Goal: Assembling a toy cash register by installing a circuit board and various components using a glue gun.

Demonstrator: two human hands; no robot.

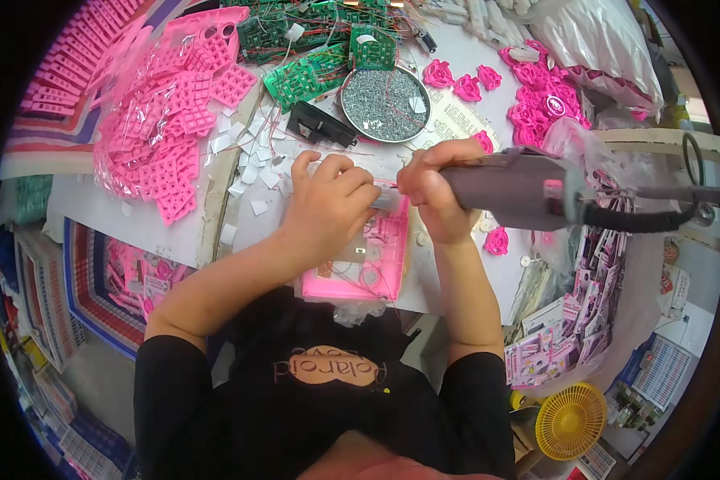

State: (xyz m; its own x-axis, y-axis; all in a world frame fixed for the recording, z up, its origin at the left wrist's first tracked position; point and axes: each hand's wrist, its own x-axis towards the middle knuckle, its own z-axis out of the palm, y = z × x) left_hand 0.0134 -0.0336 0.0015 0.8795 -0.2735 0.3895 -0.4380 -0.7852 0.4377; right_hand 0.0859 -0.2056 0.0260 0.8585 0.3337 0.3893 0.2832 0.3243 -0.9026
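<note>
My right hand [434, 194] grips a grey electric screwdriver [510, 189] with a pink button, its black cable [656, 214] running off to the right. The tool's tip points left toward my left hand [328, 204]. My left hand rests curled on a pink plastic housing [360, 272] lying at the table's near edge, its fingers pinched close to the tool's tip. The tip itself is hidden between my hands.
A round metal dish of small screws [385, 104] sits behind my hands. Green circuit boards [312, 48] lie at the back, pink keypad pieces in bags [164, 120] to the left, pink rose-shaped parts [536, 88] to the right. A yellow fan [570, 420] is on the floor.
</note>
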